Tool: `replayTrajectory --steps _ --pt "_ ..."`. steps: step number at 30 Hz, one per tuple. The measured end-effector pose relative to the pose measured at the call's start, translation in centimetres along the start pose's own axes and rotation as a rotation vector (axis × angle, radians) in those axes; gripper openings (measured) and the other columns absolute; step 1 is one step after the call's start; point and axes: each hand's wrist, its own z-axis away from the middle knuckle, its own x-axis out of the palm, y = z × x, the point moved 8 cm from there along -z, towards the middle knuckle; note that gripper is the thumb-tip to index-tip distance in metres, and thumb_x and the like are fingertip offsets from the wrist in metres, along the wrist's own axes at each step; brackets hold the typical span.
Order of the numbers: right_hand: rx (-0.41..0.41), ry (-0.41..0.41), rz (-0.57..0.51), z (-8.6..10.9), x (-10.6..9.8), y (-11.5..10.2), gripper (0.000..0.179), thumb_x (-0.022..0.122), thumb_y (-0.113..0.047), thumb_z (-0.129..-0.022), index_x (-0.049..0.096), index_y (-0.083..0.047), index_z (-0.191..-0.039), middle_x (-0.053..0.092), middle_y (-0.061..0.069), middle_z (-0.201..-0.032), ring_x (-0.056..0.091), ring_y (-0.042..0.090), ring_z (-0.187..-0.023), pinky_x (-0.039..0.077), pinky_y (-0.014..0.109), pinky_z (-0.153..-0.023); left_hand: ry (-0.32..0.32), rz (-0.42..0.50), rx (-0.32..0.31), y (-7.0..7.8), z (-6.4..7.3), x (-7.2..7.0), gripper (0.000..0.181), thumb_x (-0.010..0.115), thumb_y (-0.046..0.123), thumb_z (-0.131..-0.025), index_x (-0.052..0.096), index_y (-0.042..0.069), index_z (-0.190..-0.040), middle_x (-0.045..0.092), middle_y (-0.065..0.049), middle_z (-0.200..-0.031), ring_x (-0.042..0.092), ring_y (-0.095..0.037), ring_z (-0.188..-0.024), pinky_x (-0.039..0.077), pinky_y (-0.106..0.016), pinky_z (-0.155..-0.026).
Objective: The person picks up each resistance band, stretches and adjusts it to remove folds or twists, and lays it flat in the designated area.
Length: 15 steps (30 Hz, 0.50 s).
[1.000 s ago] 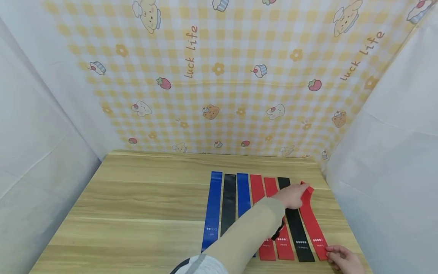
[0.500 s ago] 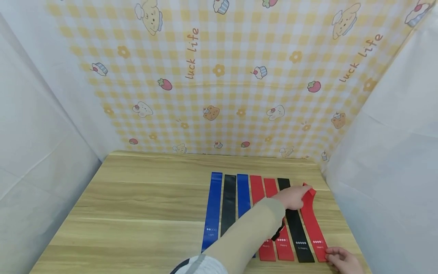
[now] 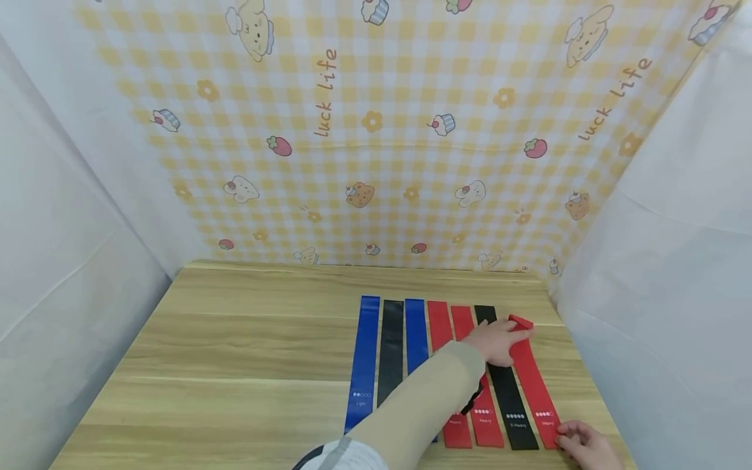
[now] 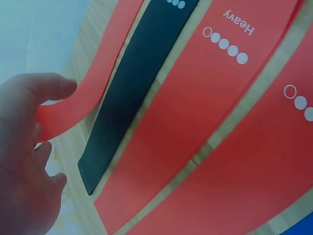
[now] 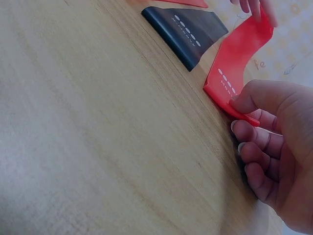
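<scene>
At the right end of a row of flat resistance bands lies a red resistance band marked "Heavy". My left hand reaches across the row to its far end, thumb laid over the band and the band passing between thumb and fingers. That end is bent up, as the right wrist view shows. My right hand pinches the near corner of the same band, thumb on top and fingers below. Beside it lies a black resistance band, marked "X-Heavy" in the head view.
Two more red bands, a blue band, a black band and another blue band lie side by side, partly under my left sleeve. A patterned cloth hangs behind the wooden table.
My left hand has shifted slightly left, its fingers now more spread where they pinched the band's tip before. The red band's far end has moved left and straightened. My right hand keeps its pinch.
</scene>
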Motion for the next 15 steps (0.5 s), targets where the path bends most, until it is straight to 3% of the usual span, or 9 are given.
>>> replayTrajectory --steps 5,15 --pt "0.001 -0.001 0.000 0.0 0.0 0.0 0.033 0.067 -0.020 -0.089 0.058 0.008 -0.105 0.053 0.006 -0.072 0.051 0.021 -0.067 0.043 0.033 -0.059 -0.026 0.001 -0.007 -0.8 0.6 0.5 0.066 0.061 0.039 -0.092 0.027 0.050 -0.147 0.007 0.022 -0.158 0.012 -0.004 -0.144 0.018 -0.036 -0.115" --pt "-0.012 -0.003 0.006 0.0 0.1 -0.1 0.031 0.066 -0.018 -0.089 0.058 0.008 -0.104 0.053 0.005 -0.071 0.051 0.020 -0.067 0.043 0.033 -0.059 -0.066 0.028 -0.058 -1.4 1.9 0.3 0.061 0.060 0.036 -0.093 0.032 0.049 -0.146 0.012 0.023 -0.157 0.013 -0.001 -0.143 0.019 -0.030 -0.114"
